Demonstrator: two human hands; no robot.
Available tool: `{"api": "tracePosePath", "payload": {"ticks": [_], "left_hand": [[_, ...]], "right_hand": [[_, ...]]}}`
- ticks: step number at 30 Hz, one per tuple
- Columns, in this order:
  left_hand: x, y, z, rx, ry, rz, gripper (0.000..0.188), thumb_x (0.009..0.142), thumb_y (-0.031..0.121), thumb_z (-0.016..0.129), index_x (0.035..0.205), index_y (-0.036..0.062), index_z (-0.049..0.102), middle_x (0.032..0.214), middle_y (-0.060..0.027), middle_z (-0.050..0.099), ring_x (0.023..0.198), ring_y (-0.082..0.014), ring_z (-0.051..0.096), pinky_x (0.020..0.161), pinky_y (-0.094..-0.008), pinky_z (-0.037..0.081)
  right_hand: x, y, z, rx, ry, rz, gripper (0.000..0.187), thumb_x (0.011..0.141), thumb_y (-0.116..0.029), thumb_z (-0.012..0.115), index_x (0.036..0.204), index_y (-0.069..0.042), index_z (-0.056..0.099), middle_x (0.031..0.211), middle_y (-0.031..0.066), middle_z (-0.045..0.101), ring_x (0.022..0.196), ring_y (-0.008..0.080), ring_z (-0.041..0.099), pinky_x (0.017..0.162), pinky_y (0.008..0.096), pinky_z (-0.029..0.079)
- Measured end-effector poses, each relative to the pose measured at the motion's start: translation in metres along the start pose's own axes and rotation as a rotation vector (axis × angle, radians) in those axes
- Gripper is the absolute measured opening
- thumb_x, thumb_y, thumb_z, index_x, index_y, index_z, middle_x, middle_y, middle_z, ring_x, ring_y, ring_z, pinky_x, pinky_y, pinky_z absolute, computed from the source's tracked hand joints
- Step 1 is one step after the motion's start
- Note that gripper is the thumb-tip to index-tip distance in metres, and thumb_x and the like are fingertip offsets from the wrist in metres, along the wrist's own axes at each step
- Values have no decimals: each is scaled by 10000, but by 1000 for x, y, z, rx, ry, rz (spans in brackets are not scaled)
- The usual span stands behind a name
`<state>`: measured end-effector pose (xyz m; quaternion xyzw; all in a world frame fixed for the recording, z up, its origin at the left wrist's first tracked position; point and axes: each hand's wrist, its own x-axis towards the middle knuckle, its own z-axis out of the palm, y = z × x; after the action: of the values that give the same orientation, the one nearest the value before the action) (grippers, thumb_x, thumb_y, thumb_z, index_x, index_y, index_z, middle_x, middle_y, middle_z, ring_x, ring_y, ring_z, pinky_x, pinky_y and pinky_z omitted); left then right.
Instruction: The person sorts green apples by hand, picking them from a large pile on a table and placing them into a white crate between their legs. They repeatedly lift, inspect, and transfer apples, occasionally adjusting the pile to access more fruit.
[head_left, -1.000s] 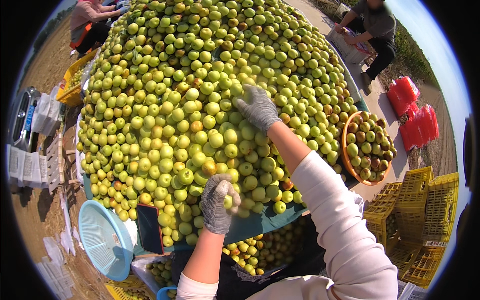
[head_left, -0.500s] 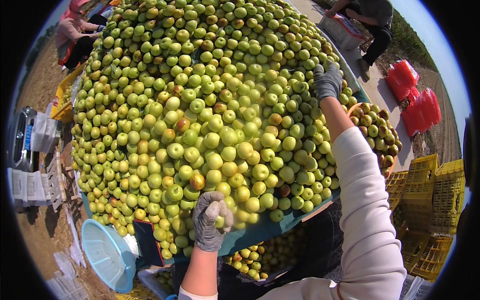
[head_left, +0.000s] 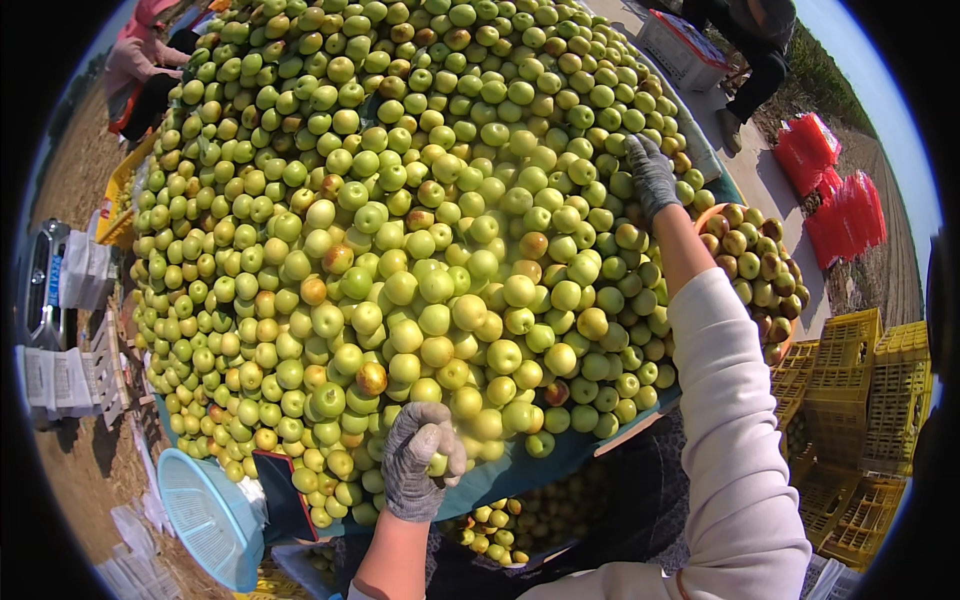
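A big heap of small green and yellow-green fruits [head_left: 420, 230] covers a table with a teal sheet [head_left: 520, 472]. My left hand [head_left: 418, 462], in a grey knit glove, is closed around one green fruit at the heap's near edge. My right hand [head_left: 650, 172], also gloved, reaches out to the heap's right side and rests on the fruits there, fingers spread. My right arm wears a white sleeve.
An orange basket of fruits [head_left: 757, 270] stands right of the heap. Yellow crates [head_left: 860, 420] are stacked at the lower right, red bags [head_left: 835, 190] beyond them. A light blue basket [head_left: 208, 520] lies lower left. A person in pink [head_left: 145, 60] and a person in dark clothes [head_left: 750, 40] sit at the far side.
My right hand has moved from the heap's middle out to its right edge. My left hand has stayed at the near edge, closed on a fruit.
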<state>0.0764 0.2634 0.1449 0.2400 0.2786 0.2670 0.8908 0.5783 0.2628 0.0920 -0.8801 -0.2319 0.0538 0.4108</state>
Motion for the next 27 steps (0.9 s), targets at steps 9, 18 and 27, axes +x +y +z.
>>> {"api": "tracePosePath", "payload": {"ticks": [9, 18, 27], "left_hand": [[-1, -3, 0, -29, 5, -8, 225, 896, 167, 621, 1078, 47, 565, 760, -37, 574, 535, -155, 575, 371, -248, 434], [4, 1, -16, -57, -33, -4, 246, 905, 182, 613, 1108, 63, 540, 762, -26, 543, 546, -144, 557, 391, -239, 429], [2, 5, -16, 51, -1, -32, 251, 888, 159, 624, 1107, 71, 539, 730, -27, 530, 511, -136, 527, 362, -233, 383]], "right_hand": [[-56, -88, 44, 594, -450, -21, 628, 939, -434, 560, 1449, -121, 368, 1387, 103, 477, 1234, 208, 480, 1033, 331, 374], [-152, -214, 135, -10, -546, -498, 723, 889, -528, 518, 1454, -114, 339, 1469, 222, 341, 1317, 402, 383, 1120, 444, 287], [-104, -152, 83, 439, -343, -285, 263, 936, -211, 569, 1132, -54, 645, 1075, 91, 671, 1005, 152, 619, 895, 294, 486]]}}
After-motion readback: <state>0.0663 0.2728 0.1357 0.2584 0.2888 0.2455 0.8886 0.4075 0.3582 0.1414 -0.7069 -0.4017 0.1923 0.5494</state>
